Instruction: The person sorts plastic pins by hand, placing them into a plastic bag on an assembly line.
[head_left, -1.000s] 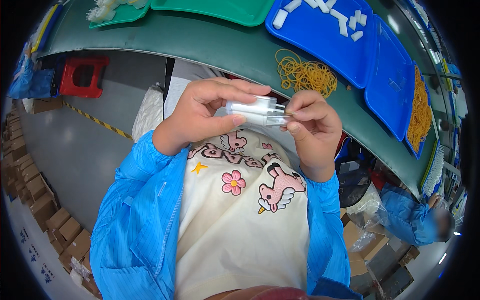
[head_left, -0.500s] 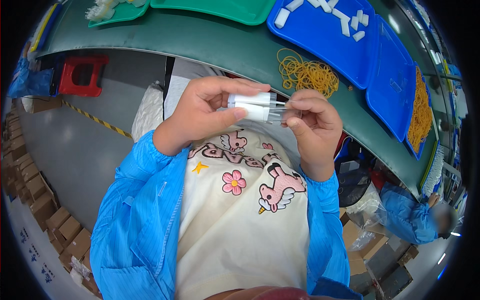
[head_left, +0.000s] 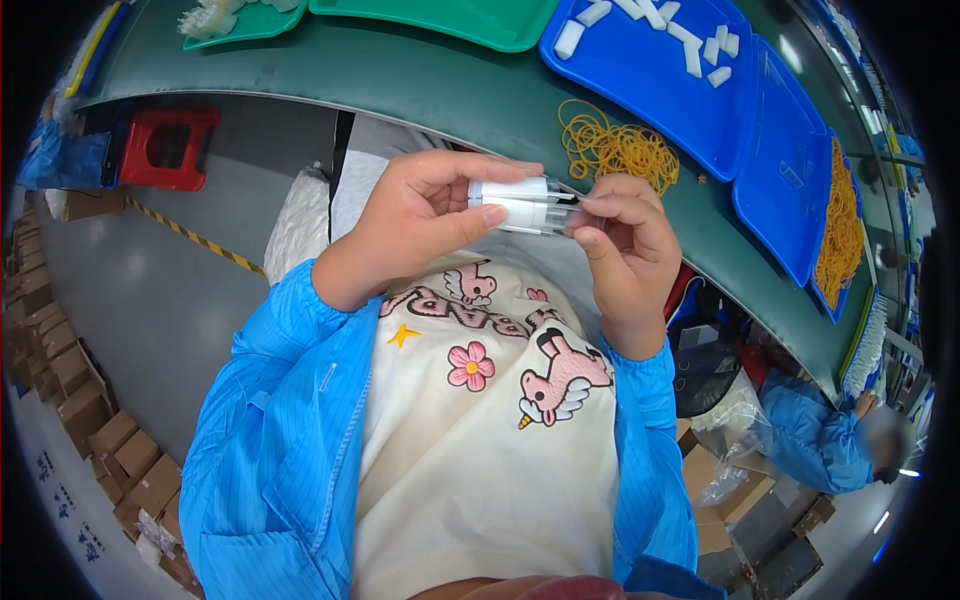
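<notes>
Above my lap, my left hand is closed around a small bundle of white cylinders with clear plastic ends, thumb below and fingers on top. My right hand pinches the bundle's clear right end between thumb and fingertips. Thin stems or edges show in the clear part, too small to make out. Just beyond my right hand, a loose heap of yellow rubber bands lies on the green table.
A blue tray with short white pieces stands at the far right. Beside it are another blue tray and more rubber bands. Green trays lie at the back; a red stool stands left. A co-worker's blue sleeve shows right.
My left hand and the bundle have shifted slightly right, nearer to my right hand. The bundle has turned a little in my grip; both hands keep hold of it.
</notes>
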